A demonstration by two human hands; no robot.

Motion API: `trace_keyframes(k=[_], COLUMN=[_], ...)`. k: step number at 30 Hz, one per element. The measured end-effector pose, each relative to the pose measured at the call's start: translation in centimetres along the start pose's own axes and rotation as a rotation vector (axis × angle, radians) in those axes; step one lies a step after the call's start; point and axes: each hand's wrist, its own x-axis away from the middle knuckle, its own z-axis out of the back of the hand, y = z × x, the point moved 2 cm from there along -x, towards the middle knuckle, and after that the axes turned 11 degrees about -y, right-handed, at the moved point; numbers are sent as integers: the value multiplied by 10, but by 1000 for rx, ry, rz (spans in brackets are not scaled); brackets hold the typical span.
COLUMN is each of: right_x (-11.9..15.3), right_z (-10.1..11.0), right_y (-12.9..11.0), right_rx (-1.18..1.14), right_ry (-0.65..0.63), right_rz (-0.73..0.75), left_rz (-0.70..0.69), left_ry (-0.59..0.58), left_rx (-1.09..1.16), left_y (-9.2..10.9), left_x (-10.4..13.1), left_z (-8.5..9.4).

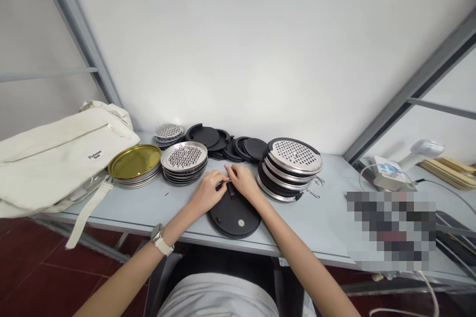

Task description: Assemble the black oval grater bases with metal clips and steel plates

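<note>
A black round plate (236,215) with a small pale dot and a slot lies flat on the table before me. Over its far rim, my left hand (211,189) is closed, thumb and forefinger pinched at the slot. My right hand (242,181) meets it there from the other side, its fingers also pressed together. A small bit of metal glints between the fingertips, too tiny to name. To the right stands a stack of metal grater discs in black holders (295,158), with wire hooks (314,194) hanging off its side.
Left of my hands are a stack of grater discs (185,156) and gold-topped round lids (134,162). Loose black rings and discs (208,137) lie along the wall, near smaller graters (168,131). A cream bag (55,158) rests far left; a white handheld device (424,151) stands far right.
</note>
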Motion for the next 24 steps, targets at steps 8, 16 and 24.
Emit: trace_keyframes(k=[8,16,24], right_x=[0,0,-4], right_z=[1,0,-5], right_y=[-2,-4,1], right_rx=[-9,-2,32], right_ry=[-2,25,25], right_rz=[35,83,74], left_rz=[7,7,19], left_ry=[-30,-29,-25], left_rx=[-8,-10,-13], left_y=[1,0,-1], left_x=[0,0,0], left_z=[1,0,-1])
